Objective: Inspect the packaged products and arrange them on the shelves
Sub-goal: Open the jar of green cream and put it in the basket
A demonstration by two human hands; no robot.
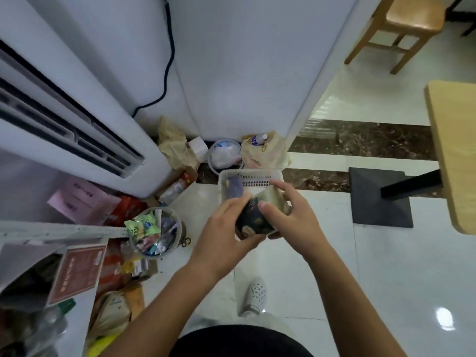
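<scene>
While you hold the dark packet [253,221] just above the white basket [248,172] on the floor, your left hand [226,228] and right hand [288,215] close their fingers round it, probably tilting its face up for checking.

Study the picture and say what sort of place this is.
Probably a corner of a small shop or canteen: a wooden table and stool on glossy tiles, a floor-standing air conditioner, a clear tub of snack packets on the floor. The left hand and right hand grip a dark packet.
</scene>
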